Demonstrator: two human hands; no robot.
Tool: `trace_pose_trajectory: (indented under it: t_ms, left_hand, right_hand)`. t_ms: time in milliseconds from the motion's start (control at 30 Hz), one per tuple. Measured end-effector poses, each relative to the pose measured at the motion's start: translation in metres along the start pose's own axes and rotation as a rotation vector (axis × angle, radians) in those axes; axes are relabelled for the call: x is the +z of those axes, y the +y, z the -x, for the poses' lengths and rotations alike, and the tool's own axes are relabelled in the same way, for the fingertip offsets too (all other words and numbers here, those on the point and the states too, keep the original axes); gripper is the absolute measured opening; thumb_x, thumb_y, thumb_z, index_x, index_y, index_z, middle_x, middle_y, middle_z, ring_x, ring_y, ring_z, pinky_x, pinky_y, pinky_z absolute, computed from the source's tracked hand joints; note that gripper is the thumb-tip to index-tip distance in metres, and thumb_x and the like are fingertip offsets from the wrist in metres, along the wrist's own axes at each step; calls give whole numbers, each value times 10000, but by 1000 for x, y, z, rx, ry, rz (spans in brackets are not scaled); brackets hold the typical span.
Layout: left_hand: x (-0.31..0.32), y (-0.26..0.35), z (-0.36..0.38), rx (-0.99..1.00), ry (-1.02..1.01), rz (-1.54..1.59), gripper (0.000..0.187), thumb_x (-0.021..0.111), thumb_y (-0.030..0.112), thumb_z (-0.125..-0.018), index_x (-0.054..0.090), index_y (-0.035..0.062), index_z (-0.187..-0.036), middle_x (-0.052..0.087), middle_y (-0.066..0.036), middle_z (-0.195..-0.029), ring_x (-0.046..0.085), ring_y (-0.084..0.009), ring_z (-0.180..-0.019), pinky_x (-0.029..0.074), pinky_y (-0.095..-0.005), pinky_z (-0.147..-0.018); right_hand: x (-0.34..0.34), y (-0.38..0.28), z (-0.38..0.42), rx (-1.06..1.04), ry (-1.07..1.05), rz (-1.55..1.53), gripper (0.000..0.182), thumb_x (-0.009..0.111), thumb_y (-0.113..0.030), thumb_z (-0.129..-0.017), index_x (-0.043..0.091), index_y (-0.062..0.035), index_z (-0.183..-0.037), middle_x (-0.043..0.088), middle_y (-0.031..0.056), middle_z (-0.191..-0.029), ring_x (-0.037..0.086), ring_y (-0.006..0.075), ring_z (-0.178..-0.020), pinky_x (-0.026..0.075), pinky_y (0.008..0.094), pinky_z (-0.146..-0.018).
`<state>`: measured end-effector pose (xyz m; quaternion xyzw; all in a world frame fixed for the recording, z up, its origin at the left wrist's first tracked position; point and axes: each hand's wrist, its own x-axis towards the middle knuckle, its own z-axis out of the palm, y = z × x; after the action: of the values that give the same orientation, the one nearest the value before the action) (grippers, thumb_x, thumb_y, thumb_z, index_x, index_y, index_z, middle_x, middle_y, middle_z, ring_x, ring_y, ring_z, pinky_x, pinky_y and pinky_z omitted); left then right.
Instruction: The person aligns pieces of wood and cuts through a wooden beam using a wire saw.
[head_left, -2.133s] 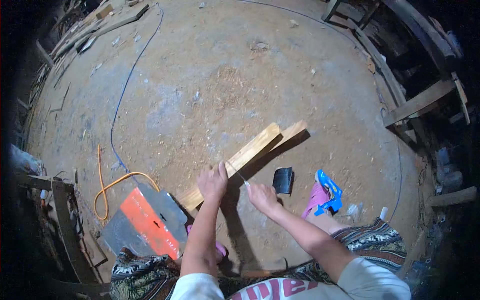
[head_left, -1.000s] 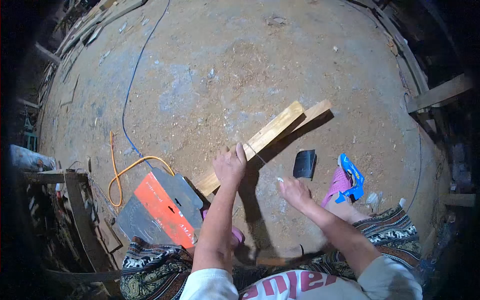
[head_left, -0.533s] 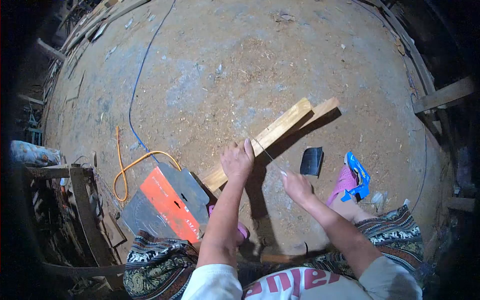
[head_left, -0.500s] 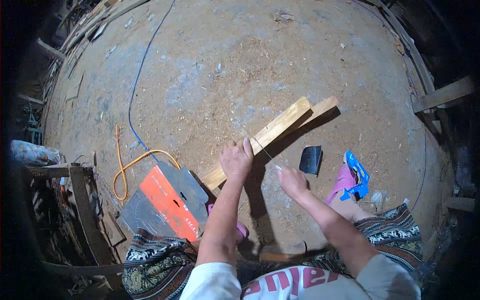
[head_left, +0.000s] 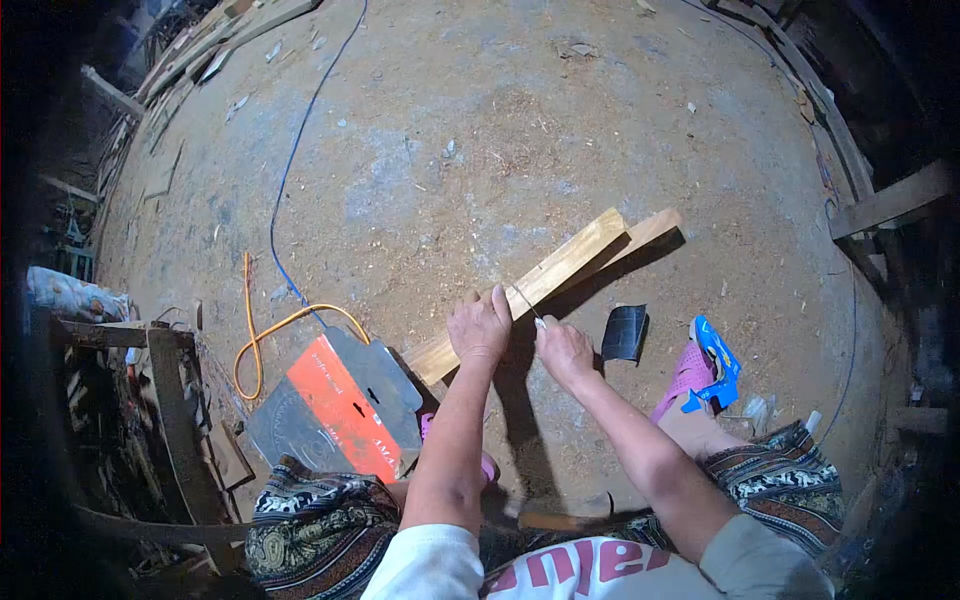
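Observation:
A long wooden bar (head_left: 572, 255) runs diagonally over the ground in the head view. My left hand (head_left: 480, 325) is closed over its lower half, with the thumb pointing along the wood. My right hand (head_left: 564, 352) is a little to the right, its fingers closed on a thin, narrow blade (head_left: 525, 300). The blade crosses the bar's upper face just beyond my left thumb; its grip is hidden in my fist. Under the upper bar, at an angle, lies a second wooden bar (head_left: 655, 226).
An orange and grey flat package (head_left: 345, 400) lies at left beside an orange cable (head_left: 258, 340) joined to a blue cord (head_left: 277, 215). A black curved piece (head_left: 625, 333) and a blue cardboard piece (head_left: 716, 365) by a pink shoe (head_left: 690, 375) are at right.
My right hand has moved left toward the bar, pushing the blade further across it. My left hand keeps its hold on the wood. The whole view has shifted slightly.

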<state>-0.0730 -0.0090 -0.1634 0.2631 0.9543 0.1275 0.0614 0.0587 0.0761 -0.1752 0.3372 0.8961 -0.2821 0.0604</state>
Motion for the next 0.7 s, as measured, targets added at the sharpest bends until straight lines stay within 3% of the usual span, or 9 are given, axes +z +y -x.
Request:
trace_pose_trajectory:
  t_ms: [233,333,400,633,700]
  left_hand:
    - [4,-2,0,-11,0,16,456,373,397,-974,719,108,-901,643,-172,-925,622,-342,-897,456,-483,-795]
    - [3,-1,2,6,5,35,464,370,401,-975,717,101,-906,644,-174,-935,626,-348,-878,462,-487,-809]
    - [3,-1,-1,-14,20,41,470,368,407,-975,716,98,-909,642,-174,-939,628,-350,-891,467,-484,-820]
    - [4,-2,0,-23,4,19,487,359,412,-973,723,97,-899,645,-178,-940,628,-349,-913,462,-486,-814]
    - [3,0,0,-21,-16,-17,490,357,408,-971,732,102,-890,650,-181,-931,622,-341,-921,447,-487,-835]
  right_hand:
    - [5,53,55,-3,-60,64,248,493,-270,-949,615,-55,-974,666,224,-838,656,422,-786,518,534,-713]
    - [4,24,24,62,-43,-33,256,496,-276,-949,621,-53,-955,667,218,-821,654,424,-768,520,532,-713]
    - [4,2,0,-29,84,-34,260,498,-278,-949,626,-52,-945,668,224,-811,656,423,-766,518,541,-708]
    - [-5,51,56,-16,-77,48,267,500,-271,-950,625,-34,-939,670,235,-819,662,420,-762,523,540,-692]
    - [-4,39,47,-3,-32,17,272,503,-270,-950,626,-29,-964,670,234,-813,661,420,-749,526,534,-689]
